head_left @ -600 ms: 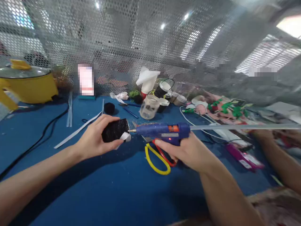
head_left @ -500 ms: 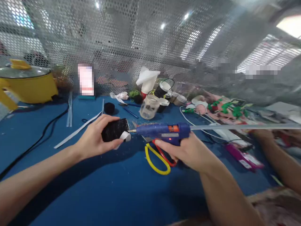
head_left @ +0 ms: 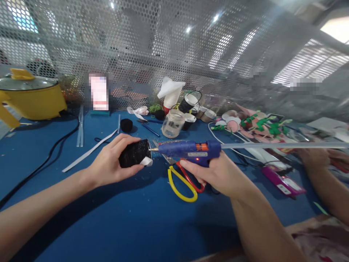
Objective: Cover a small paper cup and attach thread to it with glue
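Observation:
My left hand (head_left: 114,160) is wrapped round a small cup covered in black yarn (head_left: 134,153), tipped on its side with its rim to the right. A strip of white ribbon (head_left: 147,161) curls at the rim's lower edge. In my right hand (head_left: 215,171) is a blue hot glue gun (head_left: 188,150), its metal nozzle at the cup's rim and a small red light lit. A long clear glue stick (head_left: 272,145) juts from its back. Below the gun lie scissors (head_left: 185,198) with yellow and red handles, their blades partly hidden.
A clear plastic jar (head_left: 173,124), a black yarn ball (head_left: 127,125) and wrapped cups (head_left: 188,103) stand behind. A yellow pot (head_left: 35,100) is at left, its black cord on the table. At right are a purple packet (head_left: 283,182) and another person's arm (head_left: 324,182).
The cup in my left hand has shifted slightly right and turned a little, its ribbon moving with it. The glue gun stays almost in place. The other person's hand has moved slightly.

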The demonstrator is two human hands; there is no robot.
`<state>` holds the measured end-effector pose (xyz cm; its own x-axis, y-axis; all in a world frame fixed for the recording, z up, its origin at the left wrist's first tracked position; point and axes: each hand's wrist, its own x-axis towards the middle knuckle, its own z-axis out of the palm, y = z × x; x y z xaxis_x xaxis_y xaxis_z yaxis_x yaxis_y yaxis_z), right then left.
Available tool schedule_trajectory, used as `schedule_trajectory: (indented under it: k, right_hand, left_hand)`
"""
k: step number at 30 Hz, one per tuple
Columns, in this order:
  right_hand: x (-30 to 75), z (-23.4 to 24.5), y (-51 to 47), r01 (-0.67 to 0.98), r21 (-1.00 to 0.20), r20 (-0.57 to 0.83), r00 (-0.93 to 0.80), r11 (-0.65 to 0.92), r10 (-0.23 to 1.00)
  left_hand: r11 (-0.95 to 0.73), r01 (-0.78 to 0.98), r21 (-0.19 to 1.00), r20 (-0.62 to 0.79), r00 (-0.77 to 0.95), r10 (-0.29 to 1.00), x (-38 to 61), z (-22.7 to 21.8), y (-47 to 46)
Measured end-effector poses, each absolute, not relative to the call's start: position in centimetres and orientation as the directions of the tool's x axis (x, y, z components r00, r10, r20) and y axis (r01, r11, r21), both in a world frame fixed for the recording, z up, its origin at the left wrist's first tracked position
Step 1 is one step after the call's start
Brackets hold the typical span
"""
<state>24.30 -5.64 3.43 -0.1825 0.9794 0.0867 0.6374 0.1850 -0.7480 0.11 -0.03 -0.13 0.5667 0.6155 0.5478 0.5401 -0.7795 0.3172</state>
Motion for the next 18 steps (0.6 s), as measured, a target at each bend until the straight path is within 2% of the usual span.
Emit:
schedule_trajectory:
  k: [7, 18]
  right_hand:
    - [24.15, 3.43, -5.57, 0.608, -0.784, 0.028, -0.164, 0.124, 0.986]
    - [23.94, 3.7, -5.47, 0.608, -0.777, 0.071, -0.169, 0.161, 0.983]
  left_hand:
    - [-0.82, 0.524, 0.229, 0.585, 0.599, 0.546, 0.1, -0.32, -0.14]
    - [-0.851, 0.497, 0.167, 0.596, 0.637, 0.489, -0.04, -0.42, -0.1]
